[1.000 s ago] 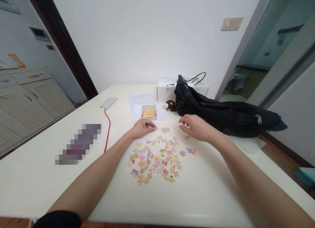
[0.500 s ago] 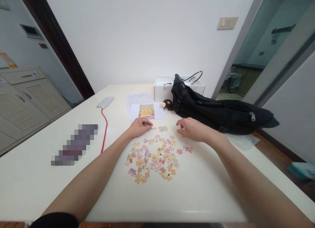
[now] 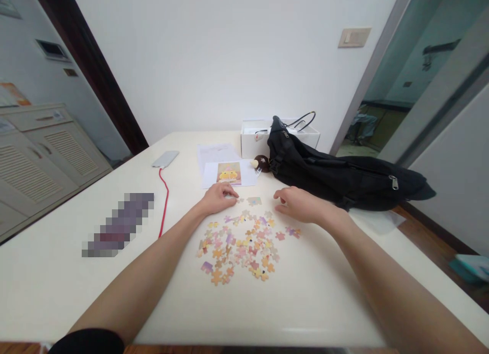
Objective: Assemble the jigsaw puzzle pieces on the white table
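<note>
White wall (image 3: 229,58) plain, evenly lit, behind white table (image 3: 57,288). Beige light switch (image 3: 353,37) sat high on wall at right. Dark brown door frame (image 3: 95,74) slanted up at left. Pale cabinet (image 3: 42,160) with slatted doors stood along left wall; small panel (image 3: 51,49) was mounted above it. At right, grey frame (image 3: 367,74) bordered glass doorway (image 3: 405,79) into greenish room beyond. Brown wooden floor (image 3: 431,237) showed at right past table edge. Light soft, diffuse, no hard shadows.
</note>
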Demonstrator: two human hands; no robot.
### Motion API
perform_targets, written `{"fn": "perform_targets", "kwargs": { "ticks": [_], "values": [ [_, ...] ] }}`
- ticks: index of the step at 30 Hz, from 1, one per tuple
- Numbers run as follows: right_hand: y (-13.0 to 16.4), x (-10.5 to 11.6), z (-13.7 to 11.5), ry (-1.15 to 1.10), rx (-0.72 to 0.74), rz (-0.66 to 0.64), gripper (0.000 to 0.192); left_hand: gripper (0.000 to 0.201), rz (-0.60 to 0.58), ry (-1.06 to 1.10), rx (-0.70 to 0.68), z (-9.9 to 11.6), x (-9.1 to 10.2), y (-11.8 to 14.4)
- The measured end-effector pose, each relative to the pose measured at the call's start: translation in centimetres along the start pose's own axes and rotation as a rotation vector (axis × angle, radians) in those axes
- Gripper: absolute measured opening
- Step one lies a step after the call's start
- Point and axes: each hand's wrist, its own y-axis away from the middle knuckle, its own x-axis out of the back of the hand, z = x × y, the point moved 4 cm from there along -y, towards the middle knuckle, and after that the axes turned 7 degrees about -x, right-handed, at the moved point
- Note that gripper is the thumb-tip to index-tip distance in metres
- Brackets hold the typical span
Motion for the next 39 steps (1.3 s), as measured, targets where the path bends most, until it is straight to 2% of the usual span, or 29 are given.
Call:
{"fn": "perform_targets", "kwargs": {
  "ticks": [11,16,24,39],
  "values": [
    [-0.07,-0.2,0.03,0.009,0.018,0.005,0.034,0.017,-0.015,0.105,-0.035,0.02,-0.2,0.14],
    [-0.16,-0.33,0.05,-0.001,0.002,-0.005,0.035,0.018,0.015,0.103,-0.038,0.13,-0.05,0.01],
    [-0.32,-0.53,0.12,-0.015,0.001,-0.015,0.035,0.029,0.027,0.145,0.024,-0.26,0.09,0.06],
    [-0.18,-0.33,-0.11,0.013,0.006,-0.013,0.035,0.032,0.05,0.218,0.12,0.03,0.22,0.13]
  ]
}}
